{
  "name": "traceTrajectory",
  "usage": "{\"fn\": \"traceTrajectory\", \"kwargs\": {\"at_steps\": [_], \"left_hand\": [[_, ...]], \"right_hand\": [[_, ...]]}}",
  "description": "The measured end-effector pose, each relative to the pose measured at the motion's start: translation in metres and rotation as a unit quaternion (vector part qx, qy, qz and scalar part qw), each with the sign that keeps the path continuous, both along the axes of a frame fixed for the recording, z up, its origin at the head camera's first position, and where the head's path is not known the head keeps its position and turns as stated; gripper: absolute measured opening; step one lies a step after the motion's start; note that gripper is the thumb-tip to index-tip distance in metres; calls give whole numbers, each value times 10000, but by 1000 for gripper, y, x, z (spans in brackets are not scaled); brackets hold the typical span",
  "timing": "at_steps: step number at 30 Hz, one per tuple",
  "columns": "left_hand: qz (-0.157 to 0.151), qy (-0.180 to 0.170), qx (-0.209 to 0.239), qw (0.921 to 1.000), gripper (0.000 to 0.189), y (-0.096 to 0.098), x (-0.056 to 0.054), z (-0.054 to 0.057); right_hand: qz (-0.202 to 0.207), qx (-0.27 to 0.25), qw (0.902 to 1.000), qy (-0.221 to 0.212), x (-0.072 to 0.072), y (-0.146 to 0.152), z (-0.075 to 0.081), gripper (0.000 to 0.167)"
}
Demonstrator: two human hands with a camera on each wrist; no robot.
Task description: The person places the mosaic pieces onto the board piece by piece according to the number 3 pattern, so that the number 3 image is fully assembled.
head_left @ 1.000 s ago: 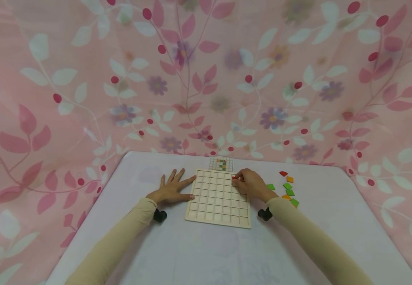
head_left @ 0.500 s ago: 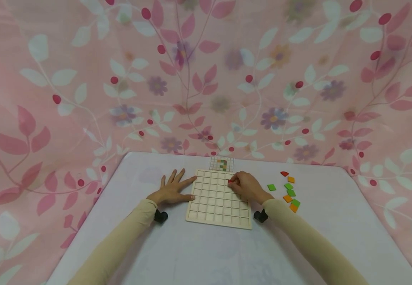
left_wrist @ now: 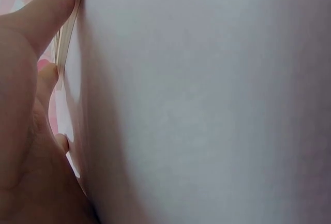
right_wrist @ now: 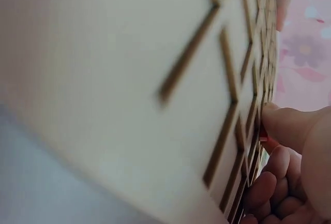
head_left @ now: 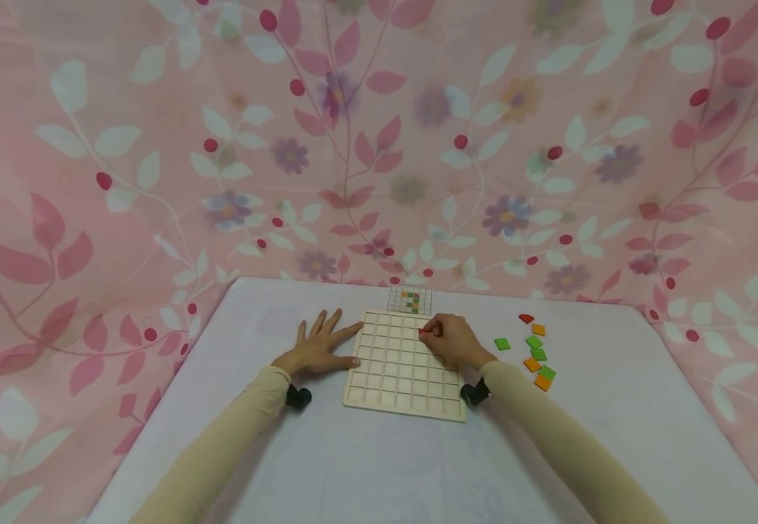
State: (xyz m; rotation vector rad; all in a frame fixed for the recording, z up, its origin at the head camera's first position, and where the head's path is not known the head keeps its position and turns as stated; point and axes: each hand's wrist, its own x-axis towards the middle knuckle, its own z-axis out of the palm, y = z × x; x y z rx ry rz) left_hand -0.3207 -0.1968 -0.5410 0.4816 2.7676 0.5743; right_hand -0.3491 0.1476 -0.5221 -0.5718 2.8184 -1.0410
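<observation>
A pale wooden grid board (head_left: 401,379) lies flat on the table. My left hand (head_left: 315,352) is spread beside it, with thumb and index finger touching its left edge; the left wrist view shows the thumb against the board's side. At the upper right of the grid, my right hand (head_left: 456,342) pinches a small red tile (head_left: 422,331) between thumb and fingers. In the right wrist view a sliver of the red tile (right_wrist: 264,134) shows beneath the thumb, down at the grid's ridges. The rest of its shape is hidden, so whether it sits inside a cell cannot be seen.
Behind the board lies a pattern card (head_left: 410,300) with a small coloured grid. Right of the right hand are a loose red quarter-round tile (head_left: 526,319), a green tile (head_left: 502,343), an orange tile (head_left: 539,330) and several more green and orange ones. A flowered curtain (head_left: 379,145) hangs behind the table.
My right hand has moved slightly left with the red tile, from the board's right-hand column to about one column inward. The left hand stays on the board's edge.
</observation>
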Motion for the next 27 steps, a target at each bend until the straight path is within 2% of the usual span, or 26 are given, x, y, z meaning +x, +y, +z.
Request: {"fn": "traceTrajectory", "kwargs": {"at_steps": [3,10,13,22,27], "left_hand": [[-4,33,-31,10000,94,0,1,0],[25,-17,219,9998,93,4,9,13],[7,38,177,9998,90,4,11,16],[60,255,431,9987,86,1,11,8],[128,357,517,9979,82,2,8,9]], "right_hand": [[-86,-135,9999,-57,-2,0,-1,22],[-145,-194,9996,-127,-4,0,-3,21],[-197,-255,9993,-198,-1,0,-1,21],[-92,-410,9989,-224,-3,2,-5,23],[-116,-384,9989,-223,-7,5,-2,26]]}}
